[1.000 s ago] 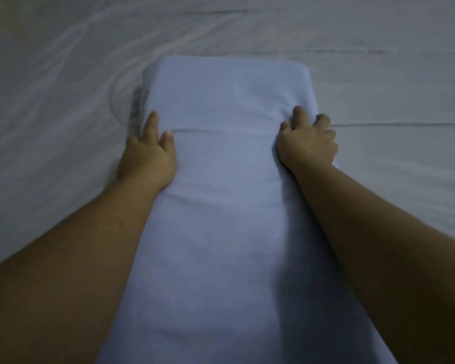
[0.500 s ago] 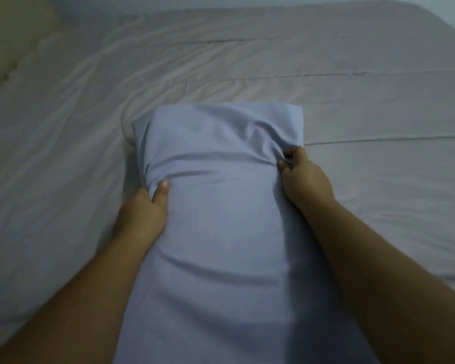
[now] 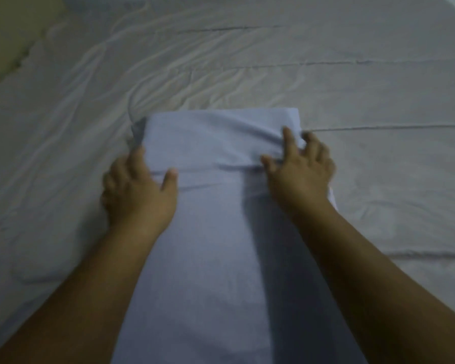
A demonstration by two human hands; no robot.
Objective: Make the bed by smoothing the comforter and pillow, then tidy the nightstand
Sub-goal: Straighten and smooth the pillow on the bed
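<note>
A long pillow (image 3: 213, 240) in a pale blue case lies lengthwise on the bed, running away from me. My left hand (image 3: 137, 190) clasps its left side near the far end, thumb on top and fingers curled down the edge. My right hand (image 3: 300, 172) rests on the far right corner with fingers spread over a bunched fold of the case, pinching nothing. The grey-white comforter (image 3: 247, 61) under the pillow is wrinkled, mostly at the left and behind the pillow.
A yellowish wall (image 3: 8, 35) borders the bed at the top left. The bed's far right corner shows at the upper right. Long creases cross the comforter on the right. No nightstand is in view.
My right hand has let go of the pinched fabric and spread its fingers over the corner. Both hands sit nearer the pillow's far end. The view has tilted up slightly.
</note>
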